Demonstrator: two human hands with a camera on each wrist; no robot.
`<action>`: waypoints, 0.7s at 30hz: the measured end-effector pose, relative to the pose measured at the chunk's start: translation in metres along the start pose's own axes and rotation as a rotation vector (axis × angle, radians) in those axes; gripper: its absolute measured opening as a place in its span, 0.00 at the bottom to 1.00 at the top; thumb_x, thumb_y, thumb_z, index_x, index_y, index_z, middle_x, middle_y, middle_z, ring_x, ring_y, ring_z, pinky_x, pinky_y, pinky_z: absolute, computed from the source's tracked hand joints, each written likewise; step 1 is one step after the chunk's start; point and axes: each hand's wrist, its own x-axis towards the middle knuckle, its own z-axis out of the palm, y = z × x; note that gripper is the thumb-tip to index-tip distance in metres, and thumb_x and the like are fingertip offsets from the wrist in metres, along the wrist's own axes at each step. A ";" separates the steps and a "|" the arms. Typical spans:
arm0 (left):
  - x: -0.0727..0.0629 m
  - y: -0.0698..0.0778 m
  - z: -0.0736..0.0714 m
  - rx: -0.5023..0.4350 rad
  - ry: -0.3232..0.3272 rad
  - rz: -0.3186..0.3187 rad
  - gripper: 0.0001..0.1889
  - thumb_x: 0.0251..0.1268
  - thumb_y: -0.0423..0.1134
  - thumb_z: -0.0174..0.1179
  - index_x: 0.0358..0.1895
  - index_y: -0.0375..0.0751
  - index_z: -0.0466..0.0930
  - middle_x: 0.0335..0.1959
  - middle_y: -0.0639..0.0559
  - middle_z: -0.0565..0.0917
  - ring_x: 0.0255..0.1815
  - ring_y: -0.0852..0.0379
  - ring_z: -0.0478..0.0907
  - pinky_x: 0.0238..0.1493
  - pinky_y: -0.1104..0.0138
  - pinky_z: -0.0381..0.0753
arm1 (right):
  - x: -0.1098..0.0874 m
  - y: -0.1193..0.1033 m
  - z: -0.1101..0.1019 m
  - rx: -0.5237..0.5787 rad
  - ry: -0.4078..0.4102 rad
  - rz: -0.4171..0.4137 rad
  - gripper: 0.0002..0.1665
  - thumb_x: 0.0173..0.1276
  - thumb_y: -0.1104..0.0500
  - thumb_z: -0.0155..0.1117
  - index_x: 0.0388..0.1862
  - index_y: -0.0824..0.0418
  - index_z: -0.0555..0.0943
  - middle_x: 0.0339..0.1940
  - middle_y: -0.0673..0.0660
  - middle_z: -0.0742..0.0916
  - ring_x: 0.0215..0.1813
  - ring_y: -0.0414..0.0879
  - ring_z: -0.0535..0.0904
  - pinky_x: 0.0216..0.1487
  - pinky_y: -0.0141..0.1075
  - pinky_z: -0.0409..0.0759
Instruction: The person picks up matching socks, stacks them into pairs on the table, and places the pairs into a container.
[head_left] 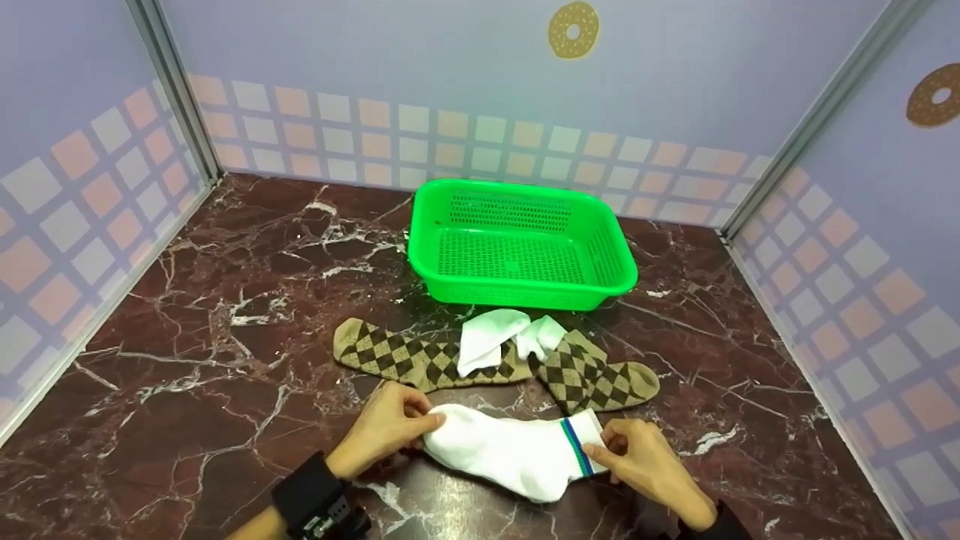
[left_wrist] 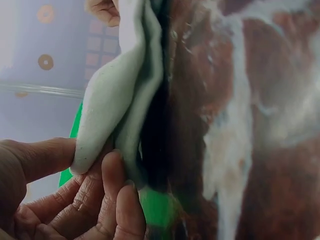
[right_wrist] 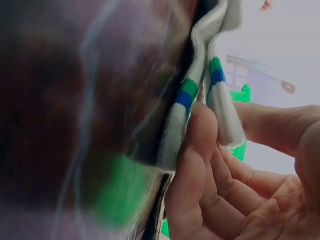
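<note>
A white sock (head_left: pixel 502 450) with a green and blue band lies near the front of the table, stretched out sideways. My left hand (head_left: pixel 390 421) pinches its toe end between thumb and fingers. At the cuff (head_left: pixel 592 442), the thumb and fingers of my right hand (head_left: pixel 643 459) pinch the upper layer of fabric. Two striped layers, one above the other, show in the right wrist view, with the right fingertips (right_wrist: pixel 202 120) between them. The left wrist view likewise shows two white layers (left_wrist: pixel 112 95) at the toe end, the thumb on the upper one.
Behind the white sock lie two brown argyle socks (head_left: pixel 390 356), with small white socks (head_left: pixel 491 337) on top of them. A green plastic basket (head_left: pixel 517 292) stands farther back, near the rear wall. Panel walls (head_left: pixel 480 75) enclose the dark marbled table (head_left: pixel 225 375) at the back and sides.
</note>
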 end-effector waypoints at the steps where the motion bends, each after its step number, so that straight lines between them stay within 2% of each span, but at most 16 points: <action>1: 0.000 0.000 0.000 0.024 0.008 0.010 0.08 0.58 0.36 0.67 0.28 0.34 0.84 0.20 0.50 0.83 0.15 0.52 0.78 0.16 0.66 0.78 | 0.000 0.000 0.000 -0.014 0.005 0.001 0.16 0.64 0.50 0.68 0.25 0.60 0.78 0.15 0.48 0.80 0.13 0.41 0.76 0.16 0.32 0.73; 9: 0.000 0.001 0.002 0.163 0.072 0.040 0.08 0.56 0.41 0.68 0.25 0.41 0.83 0.17 0.56 0.81 0.12 0.61 0.75 0.16 0.69 0.74 | -0.001 0.003 0.000 -0.068 0.036 0.011 0.17 0.62 0.48 0.69 0.22 0.57 0.77 0.12 0.45 0.77 0.11 0.37 0.72 0.15 0.31 0.71; 15: 0.000 0.002 0.003 0.227 0.106 0.059 0.08 0.55 0.41 0.69 0.24 0.43 0.82 0.18 0.58 0.80 0.13 0.64 0.73 0.22 0.70 0.74 | -0.001 0.002 0.001 -0.118 0.061 0.009 0.18 0.61 0.47 0.70 0.21 0.55 0.76 0.12 0.44 0.76 0.13 0.36 0.69 0.18 0.29 0.66; 21: 0.001 0.003 0.005 0.293 0.155 0.067 0.08 0.53 0.43 0.69 0.27 0.44 0.81 0.20 0.59 0.79 0.21 0.64 0.73 0.28 0.68 0.73 | 0.000 -0.002 0.001 -0.194 0.101 0.046 0.19 0.59 0.43 0.71 0.22 0.53 0.77 0.15 0.43 0.76 0.17 0.36 0.69 0.23 0.30 0.67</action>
